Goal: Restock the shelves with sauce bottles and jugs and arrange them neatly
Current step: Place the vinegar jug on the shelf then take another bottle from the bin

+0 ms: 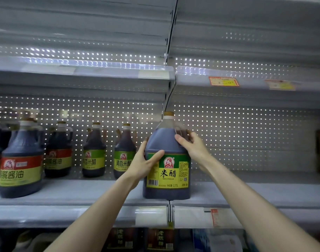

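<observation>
Both hands are on the rice vinegar jug (167,171), centre of frame. The left hand (146,162) wraps its left side w/ the thumb laid over the label's top corner. The right hand (190,148) grips the right shoulder by the handle, thumb on the front.

The jug's base is right at the front lip of the shelf (83,193), straddling the joint (171,203) where two shelf sections meet. I can't tell whether its full weight is down yet.

Main risk, as I judge it: letting go this far fwd. A full jug so near the lip could rock on the joint and tip toward the camera. It prob. needs a push back first.

Second risk: the smaller rice vinegar jug (123,153) stands just left of it and further back, partly hidden by the left hand. A push that drifts left could knock it (or shove it out of line). To the right the shelf is bare back to the perforated back panel (246,139), so that side is safer.

The jug is upright: squat clear plastic, dark liquid to the shoulder, tan cap. The green-and-yellow label faces front and reads RICE VINEGAR, 1.75L, w/ barcode lower left.

Soy sauce jugs (21,160) stand at far left.
</observation>
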